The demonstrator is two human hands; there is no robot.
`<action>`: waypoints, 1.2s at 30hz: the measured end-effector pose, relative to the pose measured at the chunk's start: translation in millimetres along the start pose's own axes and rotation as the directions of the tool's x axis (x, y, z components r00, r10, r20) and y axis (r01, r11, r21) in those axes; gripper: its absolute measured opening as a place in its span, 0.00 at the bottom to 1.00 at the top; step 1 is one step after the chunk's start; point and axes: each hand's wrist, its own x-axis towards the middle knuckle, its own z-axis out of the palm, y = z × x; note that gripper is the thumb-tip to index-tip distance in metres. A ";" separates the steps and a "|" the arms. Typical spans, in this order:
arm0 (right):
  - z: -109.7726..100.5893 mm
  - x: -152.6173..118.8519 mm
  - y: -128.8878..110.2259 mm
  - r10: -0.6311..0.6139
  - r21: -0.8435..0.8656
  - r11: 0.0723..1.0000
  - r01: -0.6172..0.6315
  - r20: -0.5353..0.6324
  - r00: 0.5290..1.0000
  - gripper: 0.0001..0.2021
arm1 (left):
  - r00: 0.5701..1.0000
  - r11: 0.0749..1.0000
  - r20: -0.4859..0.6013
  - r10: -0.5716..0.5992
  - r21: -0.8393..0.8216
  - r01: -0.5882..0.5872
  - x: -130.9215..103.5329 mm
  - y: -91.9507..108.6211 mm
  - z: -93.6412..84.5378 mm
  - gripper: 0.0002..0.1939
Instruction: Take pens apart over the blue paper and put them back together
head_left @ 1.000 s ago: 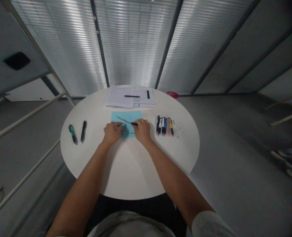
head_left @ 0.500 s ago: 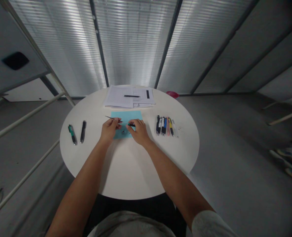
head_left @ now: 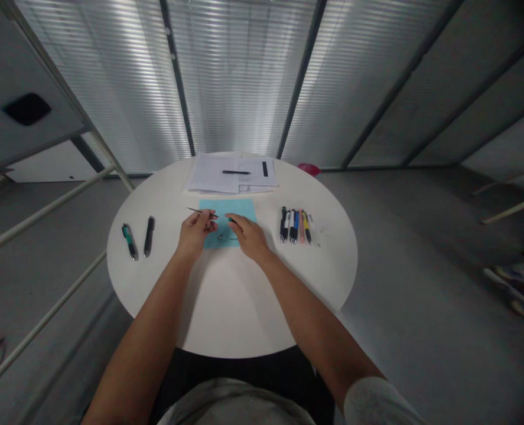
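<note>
Over the left part of a light blue sheet (head_left: pixel 230 206), my left hand (head_left: pixel 196 231) is closed on a thin dark rod (head_left: pixel 194 210), which sticks out to the left past the fingers. My right hand (head_left: pixel 249 236) is over the sheet's right side, its fingers wrapped round a small green and dark pen part (head_left: pixel 230 219), mostly hidden by them. The two hands are apart. Between them a small shiny piece (head_left: pixel 220 236) lies on the sheet.
On the round white table (head_left: pixel 235 313), a row of several pens (head_left: pixel 296 226) lies right. A green pen (head_left: pixel 129 241) and a black pen (head_left: pixel 149 237) lie left. Papers (head_left: pixel 212 174) with a dark pen (head_left: pixel 236 172) on top are at the back.
My right hand's fingers have shifted over the pen part and cover more of it. My left hand has moved slightly left with the rod.
</note>
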 end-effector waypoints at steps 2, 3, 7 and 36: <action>-0.6 -0.9 -1.7 0.016 0.017 1.000 -0.016 0.004 1.000 0.18 | 1.000 1.000 0.004 -0.001 -0.001 0.001 0.4 -0.5 -0.2 0.16; -0.9 -1.2 -2.3 0.024 0.025 0.999 -0.024 0.006 1.000 0.18 | 1.000 1.000 0.004 -0.002 0.002 0.002 0.6 -0.7 -0.3 0.16; -1.4 -1.4 -3.8 0.027 0.037 0.999 -0.028 0.020 0.999 0.18 | 1.000 1.000 -0.001 0.005 0.019 -0.005 0.7 -1.1 0.2 0.16; -0.6 3.4 -4.5 0.124 0.200 0.975 -0.097 -0.125 0.984 0.15 | 0.926 0.539 0.310 0.215 0.753 -0.377 -1.8 -10.4 -8.5 0.12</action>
